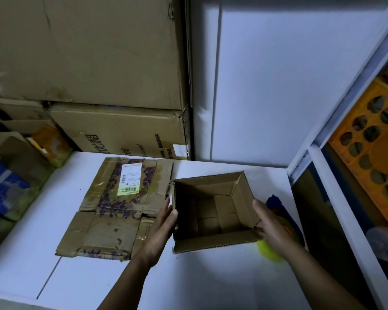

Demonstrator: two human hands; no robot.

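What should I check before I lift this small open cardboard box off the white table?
1. Left grip on the small open brown cardboard box: ok, thumb at the left wall's rim, fingers outside.
2. Right grip on the right wall: cannot tell, fingers hidden.
3. Box free of contents: ok, only bottom flaps show.
4. Bottom flaps fixed: cannot tell, no tape visible.
5. Flattened brown cardboard sheet with white label out of the way: ok, lies flat to the left.
6. Yellow-and-blue object beside the right grip: not ok, very near, partly hidden.
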